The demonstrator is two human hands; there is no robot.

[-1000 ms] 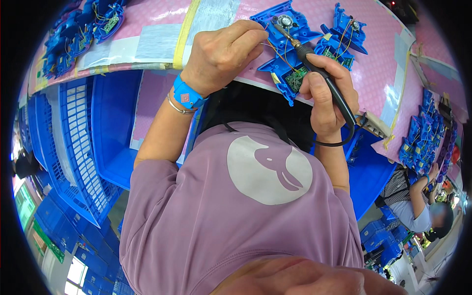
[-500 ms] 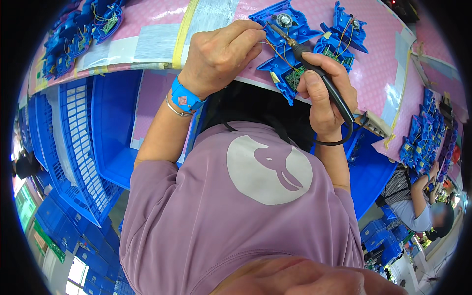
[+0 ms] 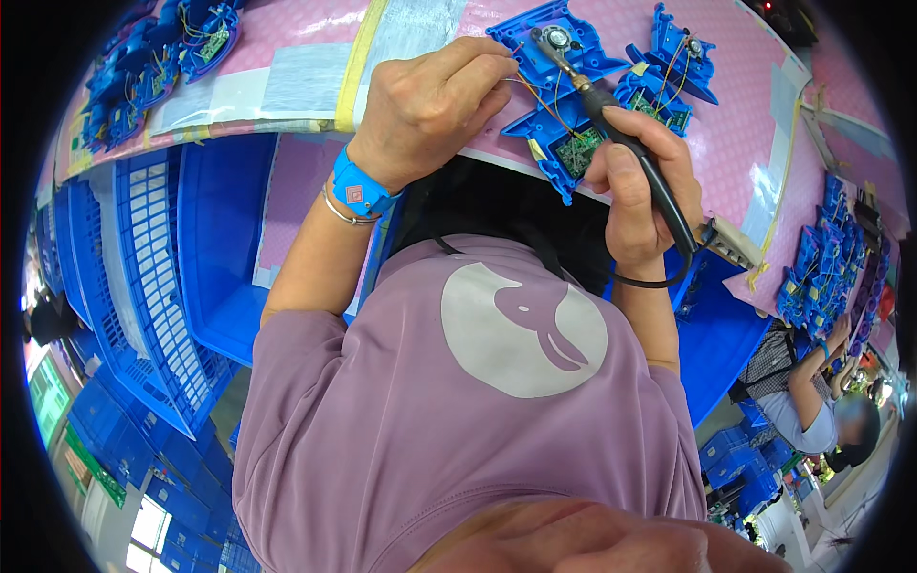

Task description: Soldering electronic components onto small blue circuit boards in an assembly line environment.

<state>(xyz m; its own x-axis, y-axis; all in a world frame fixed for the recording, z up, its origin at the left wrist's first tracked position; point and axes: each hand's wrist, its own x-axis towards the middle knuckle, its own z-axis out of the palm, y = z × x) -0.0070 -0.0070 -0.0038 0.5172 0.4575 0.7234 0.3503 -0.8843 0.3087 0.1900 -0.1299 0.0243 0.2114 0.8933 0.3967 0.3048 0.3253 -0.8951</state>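
Observation:
My right hand (image 3: pixel 638 196) grips a soldering iron (image 3: pixel 659 181) by its black handle. Its metal tip reaches the round speaker (image 3: pixel 557 39) in a blue plastic housing half (image 3: pixel 594 59) on the table. To the left of that, the fingers of my left hand (image 3: pixel 430 110) are pinched together around a thin wire at the housing's edge; the fingertips partly hide it. Orange wires run down to a green circuit board (image 3: pixel 579 153) in a second blue shell part (image 3: pixel 535 124), nearer to me.
Another wired blue housing (image 3: pixel 680 57) lies just right. More blue assemblies (image 3: pixel 153 81) sit at the far left, others (image 3: pixel 821 258) at the right beside a co-worker (image 3: pixel 812 401). Blue crates (image 3: pixel 153 277) stand below the pink-covered table's (image 3: pixel 296 29) edge. A cord (image 3: pixel 659 283) trails from the iron.
The iron and my right hand have shifted slightly right and toward me, with the tip now at the speaker's left edge. My left hand stays nearly still. The co-worker's arm has moved.

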